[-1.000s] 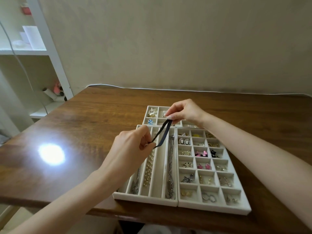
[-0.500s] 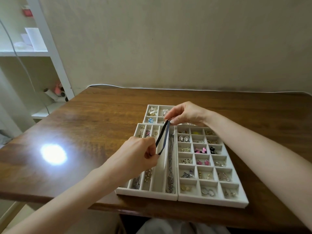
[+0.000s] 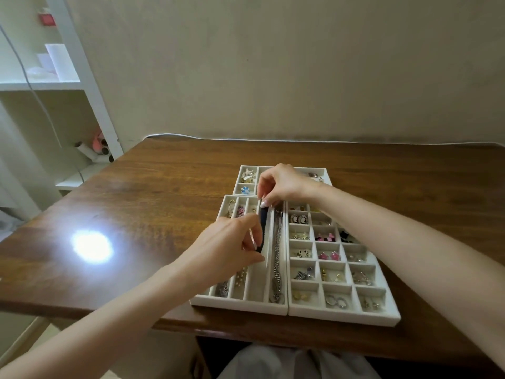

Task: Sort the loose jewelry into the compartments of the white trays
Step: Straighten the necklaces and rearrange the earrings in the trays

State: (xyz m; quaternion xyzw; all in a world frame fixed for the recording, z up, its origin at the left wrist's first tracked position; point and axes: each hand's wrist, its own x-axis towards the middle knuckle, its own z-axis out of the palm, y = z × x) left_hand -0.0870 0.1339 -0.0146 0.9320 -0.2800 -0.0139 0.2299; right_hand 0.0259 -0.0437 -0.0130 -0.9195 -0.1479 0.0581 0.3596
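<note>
Head view: a dark band (image 3: pixel 264 228) is held lengthwise along a long slot of the near-left white tray (image 3: pixel 240 306), at lower centre of the frame.

The band's far end is pinched by the right hand (image 3: pixel 284 184) and its near end by the left hand (image 3: pixel 228 250), the two hands set close, one above the other in the frame. The slot appears to be the one just left of that taken by a silver chain (image 3: pixel 276 258). Whether the band touches the slot floor cannot be told. Placement is judged to be the step in hand. Next, the band would need to be settled flat between the dividers and both pinches released. No brand, label or legible writing can be made out.
</note>
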